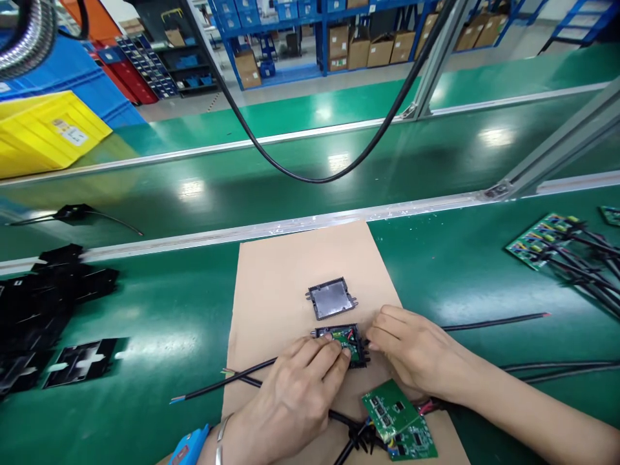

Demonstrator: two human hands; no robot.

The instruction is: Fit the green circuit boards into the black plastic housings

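Note:
A small black plastic case with a green circuit board inside lies on a cardboard sheet. My left hand holds the case from the left, its fingertips pressing on the board. At the case's right end, my right hand pinches a black cable, which runs out behind the wrist to the right; the pinch point is partly hidden. Just beyond the case rests a black lid or case half with a grey inner face. Nearer me, green circuit boards with cables attached lie beside the hands.
Black plastic parts are heaped at left, near a flat black piece. Boards with black cables lie at right. A blue-handled tool sits by my left wrist. A black cable hangs across the bench frame; a yellow bin stands far left.

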